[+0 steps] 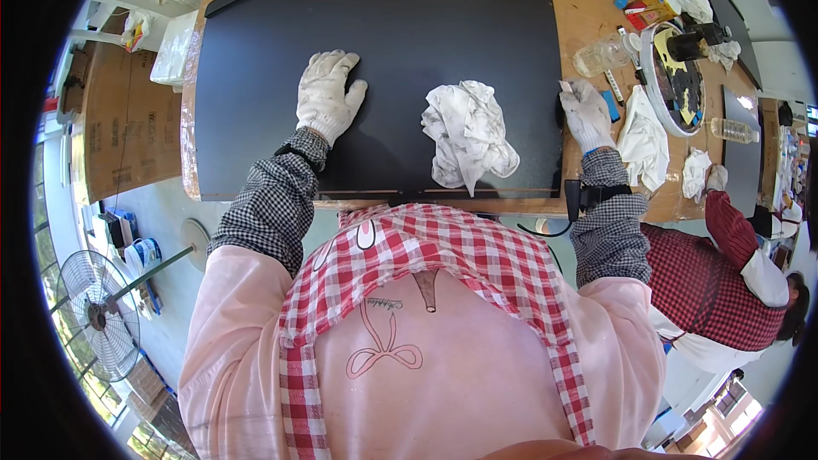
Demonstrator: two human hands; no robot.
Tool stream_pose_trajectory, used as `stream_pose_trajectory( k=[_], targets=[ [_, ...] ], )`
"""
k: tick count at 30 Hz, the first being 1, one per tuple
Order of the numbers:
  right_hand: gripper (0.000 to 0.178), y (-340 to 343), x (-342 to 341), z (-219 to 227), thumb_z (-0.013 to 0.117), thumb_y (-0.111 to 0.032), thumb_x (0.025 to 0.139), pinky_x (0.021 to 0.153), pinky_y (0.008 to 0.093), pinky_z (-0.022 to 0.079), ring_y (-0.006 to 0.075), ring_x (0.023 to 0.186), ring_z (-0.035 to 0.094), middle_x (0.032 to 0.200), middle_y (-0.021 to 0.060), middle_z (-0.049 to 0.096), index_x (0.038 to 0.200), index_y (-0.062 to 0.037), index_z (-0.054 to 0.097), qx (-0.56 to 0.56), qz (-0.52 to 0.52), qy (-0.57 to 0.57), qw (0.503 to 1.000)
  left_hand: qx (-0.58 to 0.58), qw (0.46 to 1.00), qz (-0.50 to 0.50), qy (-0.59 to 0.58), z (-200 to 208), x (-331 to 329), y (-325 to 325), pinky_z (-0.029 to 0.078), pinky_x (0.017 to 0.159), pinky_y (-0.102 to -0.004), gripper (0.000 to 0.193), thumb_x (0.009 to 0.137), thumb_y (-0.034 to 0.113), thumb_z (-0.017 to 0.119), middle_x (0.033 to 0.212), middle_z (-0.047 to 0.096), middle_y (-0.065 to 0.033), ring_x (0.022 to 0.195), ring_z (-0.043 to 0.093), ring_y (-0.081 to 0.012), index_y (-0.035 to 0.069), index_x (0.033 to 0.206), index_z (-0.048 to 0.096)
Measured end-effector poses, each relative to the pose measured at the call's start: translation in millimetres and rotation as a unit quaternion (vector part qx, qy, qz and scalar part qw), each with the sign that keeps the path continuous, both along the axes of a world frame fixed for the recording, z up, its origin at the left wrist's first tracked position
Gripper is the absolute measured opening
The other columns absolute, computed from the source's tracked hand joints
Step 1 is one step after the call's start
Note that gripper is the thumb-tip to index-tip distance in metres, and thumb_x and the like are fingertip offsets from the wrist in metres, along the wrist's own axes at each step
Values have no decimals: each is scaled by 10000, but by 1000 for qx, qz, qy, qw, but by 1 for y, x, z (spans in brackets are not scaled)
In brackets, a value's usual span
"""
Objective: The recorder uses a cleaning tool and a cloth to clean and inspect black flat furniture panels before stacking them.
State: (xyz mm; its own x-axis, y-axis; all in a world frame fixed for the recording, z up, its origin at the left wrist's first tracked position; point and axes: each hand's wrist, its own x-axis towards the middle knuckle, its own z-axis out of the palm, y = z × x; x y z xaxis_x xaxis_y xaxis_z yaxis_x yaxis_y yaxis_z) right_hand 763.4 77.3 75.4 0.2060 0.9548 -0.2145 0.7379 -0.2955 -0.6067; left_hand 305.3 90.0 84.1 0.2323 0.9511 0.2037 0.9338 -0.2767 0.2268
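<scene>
A large black panel (pixel 383 34) lies on the workbench in front of me, with a raised strip along its far edge. My left hand (pixel 329 98), in a white knit glove, rests open on the panel's left part, fingers together and thumb apart. A crumpled white cloth (pixel 469 136) with grey smudges lies on the panel between my hands. My right hand (pixel 586 115), gloved as well, is at the panel's right edge with its fingers closed. A small pale tip shows at those fingers, but I cannot make out what it is.
Right of the panel are a clear bottle (pixel 588 60), a marker (pixel 613 85), a blue block (pixel 610 106), a white rag (pixel 644 140) and a round white-rimmed tray (pixel 700 111). A co-worker (pixel 724 281) stands at far right. A fan (pixel 98 315) is at left.
</scene>
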Motion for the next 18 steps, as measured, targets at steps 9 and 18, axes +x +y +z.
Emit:
stream_pose_trajectory(
  k=[9,18],
  targets=[
    [339,5,9,-15,599,-248,965,973,356,485,315,1113,671,1165,191,713,1219,-30,652,15,-17,-26,999,-15,1000,5,2,3,0,0,321,1210,-449,459,864,274,701,1358,609,-147,1353,498,-316,74,1272,642],
    [339,2,1,-4,604,-235,962,977,343,482,303,1117,672,1166,193,712,1217,-14,646,4,-25,-4,1000,-6,1000,7,3,2,0,-1,324,1210,-448,451,863,270,702,1352,614,-150,1351,501,-314,70,1263,644]
  ],
)
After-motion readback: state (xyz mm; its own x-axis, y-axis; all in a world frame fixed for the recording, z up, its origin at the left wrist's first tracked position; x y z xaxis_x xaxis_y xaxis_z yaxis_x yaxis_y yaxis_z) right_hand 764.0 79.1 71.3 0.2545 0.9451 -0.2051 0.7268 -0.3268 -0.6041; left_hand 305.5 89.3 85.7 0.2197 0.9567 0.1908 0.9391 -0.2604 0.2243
